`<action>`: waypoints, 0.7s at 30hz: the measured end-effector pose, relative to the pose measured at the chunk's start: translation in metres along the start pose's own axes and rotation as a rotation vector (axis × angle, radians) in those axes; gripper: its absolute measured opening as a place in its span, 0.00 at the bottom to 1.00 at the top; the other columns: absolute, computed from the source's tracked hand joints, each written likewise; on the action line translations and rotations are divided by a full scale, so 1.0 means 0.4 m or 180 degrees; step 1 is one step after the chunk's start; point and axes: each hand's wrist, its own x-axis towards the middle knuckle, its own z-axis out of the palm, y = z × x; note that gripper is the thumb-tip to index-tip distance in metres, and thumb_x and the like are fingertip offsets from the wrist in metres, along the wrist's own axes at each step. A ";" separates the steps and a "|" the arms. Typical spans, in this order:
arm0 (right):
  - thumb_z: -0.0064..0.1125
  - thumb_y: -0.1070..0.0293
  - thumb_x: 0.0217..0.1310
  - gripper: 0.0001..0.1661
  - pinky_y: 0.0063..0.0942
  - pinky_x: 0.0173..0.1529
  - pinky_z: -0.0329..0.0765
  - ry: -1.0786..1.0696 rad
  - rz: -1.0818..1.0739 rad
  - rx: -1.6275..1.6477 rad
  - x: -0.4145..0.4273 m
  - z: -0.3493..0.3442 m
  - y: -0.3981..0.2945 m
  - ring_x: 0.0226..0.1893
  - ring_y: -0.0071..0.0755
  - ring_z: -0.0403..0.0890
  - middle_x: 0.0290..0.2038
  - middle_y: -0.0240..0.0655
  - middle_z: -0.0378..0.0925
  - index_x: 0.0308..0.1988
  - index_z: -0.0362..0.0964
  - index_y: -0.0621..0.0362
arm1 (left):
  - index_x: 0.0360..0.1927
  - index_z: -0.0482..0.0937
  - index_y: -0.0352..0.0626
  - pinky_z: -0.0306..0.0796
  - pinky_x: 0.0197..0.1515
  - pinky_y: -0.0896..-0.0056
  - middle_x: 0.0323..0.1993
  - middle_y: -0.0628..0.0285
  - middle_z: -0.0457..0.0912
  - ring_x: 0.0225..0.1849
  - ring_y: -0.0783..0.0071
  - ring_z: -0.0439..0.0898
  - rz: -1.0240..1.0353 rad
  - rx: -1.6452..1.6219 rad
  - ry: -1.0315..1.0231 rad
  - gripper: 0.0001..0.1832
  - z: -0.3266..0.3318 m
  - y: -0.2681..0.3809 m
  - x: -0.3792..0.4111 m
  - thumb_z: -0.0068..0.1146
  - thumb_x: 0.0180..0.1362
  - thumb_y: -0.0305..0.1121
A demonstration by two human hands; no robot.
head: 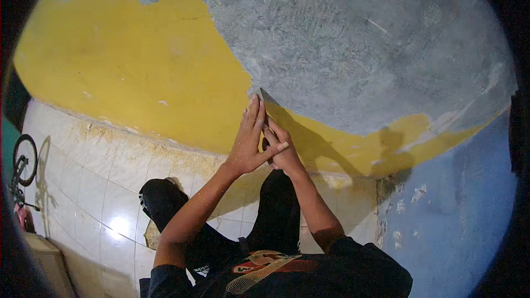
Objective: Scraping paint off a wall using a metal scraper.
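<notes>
My right hand [283, 147] is closed around the handle of a flat metal scraper [261, 94]; most of the handle is hidden in the fist. My left hand [247, 140] lies along the scraper's side with its fingers straight and pressed against the blade, its thumb sticking out over my right hand. The blade's tip meets the wall where yellow paint [165, 70] borders a bared grey patch [331, 49]. That border is ragged. A narrower yellow band continues below the grey patch to the right.
Yellow flakes and dust [174, 157] lie on the white tiled floor [91, 186] along the wall's foot. A blue wall [447, 215] with chipped spots meets the yellow one at the right. At far left stands a bicycle [25, 161], near a pale box-like object [45, 256]. My bent knees are close below my hands.
</notes>
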 end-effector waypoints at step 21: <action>0.45 0.60 0.71 0.32 0.41 0.64 0.63 0.0178 -0.0925 0.0048 0.064 0.100 0.198 0.63 0.50 0.65 0.65 0.49 0.60 0.67 0.52 0.62 | 0.73 0.40 0.32 0.32 0.72 0.42 0.74 0.40 0.33 0.76 0.44 0.34 0.0033 0.0779 -0.0343 0.58 -0.036 -0.032 0.015 0.55 0.54 0.64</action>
